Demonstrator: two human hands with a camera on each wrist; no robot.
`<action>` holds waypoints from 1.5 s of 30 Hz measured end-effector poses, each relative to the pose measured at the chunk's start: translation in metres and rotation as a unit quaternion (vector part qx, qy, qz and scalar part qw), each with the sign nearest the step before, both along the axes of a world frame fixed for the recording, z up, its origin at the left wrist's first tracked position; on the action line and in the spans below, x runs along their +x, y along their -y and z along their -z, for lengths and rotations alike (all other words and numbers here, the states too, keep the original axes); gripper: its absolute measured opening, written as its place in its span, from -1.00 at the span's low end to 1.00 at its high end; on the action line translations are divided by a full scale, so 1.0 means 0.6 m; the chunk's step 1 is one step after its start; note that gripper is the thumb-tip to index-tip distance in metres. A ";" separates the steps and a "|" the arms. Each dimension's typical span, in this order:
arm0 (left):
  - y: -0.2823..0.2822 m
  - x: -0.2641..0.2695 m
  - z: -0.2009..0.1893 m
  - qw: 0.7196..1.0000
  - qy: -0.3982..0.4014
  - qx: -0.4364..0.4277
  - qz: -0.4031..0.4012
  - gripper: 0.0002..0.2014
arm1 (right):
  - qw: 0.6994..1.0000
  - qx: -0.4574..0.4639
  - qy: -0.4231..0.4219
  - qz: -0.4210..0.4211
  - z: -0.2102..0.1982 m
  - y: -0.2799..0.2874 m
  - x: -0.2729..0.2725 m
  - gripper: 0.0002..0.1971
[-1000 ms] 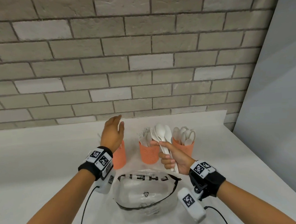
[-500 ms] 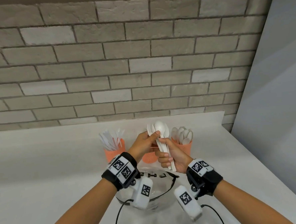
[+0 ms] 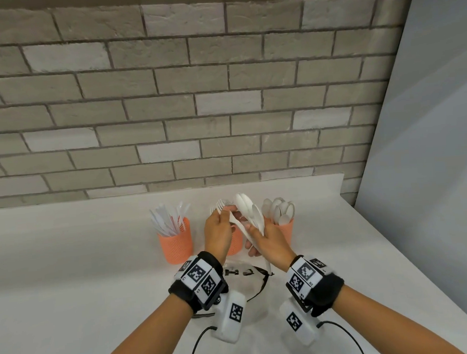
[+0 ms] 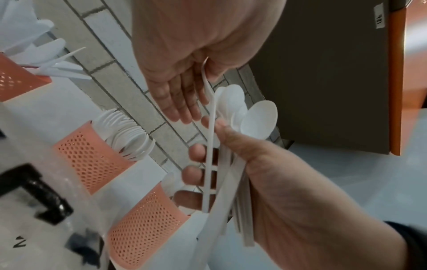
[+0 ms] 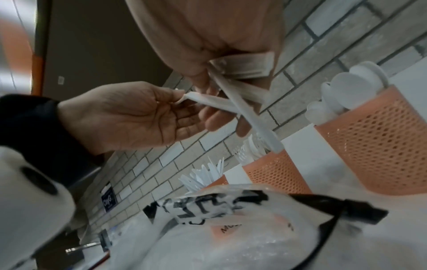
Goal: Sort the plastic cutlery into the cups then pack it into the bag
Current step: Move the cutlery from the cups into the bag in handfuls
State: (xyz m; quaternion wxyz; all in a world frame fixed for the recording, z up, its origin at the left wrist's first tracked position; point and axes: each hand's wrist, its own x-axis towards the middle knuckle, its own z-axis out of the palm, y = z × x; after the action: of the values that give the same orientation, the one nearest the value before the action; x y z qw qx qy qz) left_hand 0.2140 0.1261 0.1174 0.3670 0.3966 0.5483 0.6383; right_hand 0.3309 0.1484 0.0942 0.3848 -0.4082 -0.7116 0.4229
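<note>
The right hand (image 3: pixel 266 240) has a tight grip on a bunch of white plastic spoons (image 3: pixel 249 211). Its fingers (image 4: pixel 196 151) curl round the handles, and the thumb presses on them from the other side. The left hand (image 3: pixel 218 232) has a small grip on just one piece of cutlery (image 5: pixel 208 101). The thumb and fingertips pinch its top end, and the other fingers are nearly straight. I cannot tell if this piece is a spoon or a fork, because the hand hides its head.

The spoons sit in the fist with their bowls up and tipped a little away from the person. Their handles (image 5: pixel 245 67) poke out under the hand and point down at the bag (image 5: pixel 231 228). The one pinched piece lies slanted across the bunch, from the left hand down into the right hand.

The spoons are white, smooth and thin, with round bowls stacked close together.

Both hands are up in the air, in front of the middle cup (image 4: pixel 92 157). Three orange cups with little holes stand in a row on the white table (image 3: pixel 68 269). The left cup (image 3: pixel 175 243) has knives, the middle cup has forks, and the right cup (image 5: pixel 374 157) has spoons. The clear bag with black trim lies on the table below the hands.
</note>
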 end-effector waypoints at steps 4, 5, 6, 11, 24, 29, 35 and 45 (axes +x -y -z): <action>0.001 -0.009 -0.010 0.997 0.053 0.039 -0.031 -0.74 | 0.993 0.072 0.074 0.053 0.000 0.000 0.015 -0.76; 0.001 -0.011 -0.013 0.996 0.068 0.044 -0.029 -0.75 | 0.988 0.099 0.100 0.068 0.001 0.000 0.019 -0.77; 0.001 -0.012 -0.016 0.996 0.078 0.044 -0.025 -0.76 | 0.980 0.129 0.130 0.082 0.002 0.001 0.021 -0.76; 0.004 -0.002 -0.022 0.998 0.057 0.000 0.022 -0.84 | 0.942 0.196 0.249 0.112 -0.008 0.004 0.028 -0.65; 0.000 -0.004 -0.035 0.997 -0.048 -0.053 0.031 -0.96 | 0.950 0.207 0.229 0.036 0.007 -0.002 0.027 -0.65; 0.004 -0.010 -0.036 0.994 -0.072 -0.056 0.063 -0.87 | 0.997 0.011 0.029 -0.064 0.003 -0.012 0.027 -0.77; 0.005 -0.003 -0.042 0.987 -0.114 -0.053 0.097 -0.87 | 0.985 -0.118 -0.026 -0.120 -0.016 -0.011 0.023 -0.82; -0.006 -0.007 -0.044 0.984 -0.073 -0.073 0.142 -0.79 | 0.990 -0.134 -0.038 0.000 -0.026 -0.028 0.026 -0.72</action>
State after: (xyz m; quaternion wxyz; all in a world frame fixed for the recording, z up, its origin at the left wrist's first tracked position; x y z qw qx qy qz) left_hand 0.2100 0.1295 0.1438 0.4412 0.4878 0.5569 0.5071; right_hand 0.3462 0.1651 0.1096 0.3535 -0.4401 -0.6331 0.5297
